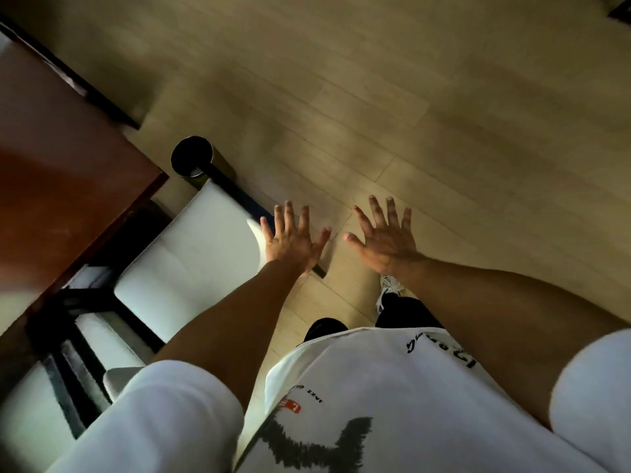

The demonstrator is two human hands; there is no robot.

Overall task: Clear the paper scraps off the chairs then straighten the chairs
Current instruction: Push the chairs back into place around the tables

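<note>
Reaching forward and down, the person holds both hands out with the fingers spread wide and nothing in them. The left hand [290, 238] is over the outer edge of a white-cushioned chair [191, 257] with a dark frame, the right hand [384, 238] over the pale wooden floor [444, 114] just beside it. The chair stands against a reddish-brown table [51, 172], and a second white seat [102, 339] shows nearer the body. A black round bin [193, 158] stands on the floor beyond the chair. No paper scraps can be seen on the seats.

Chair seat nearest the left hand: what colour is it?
White, with a dark frame; the chair seat shows in the head view.
</note>
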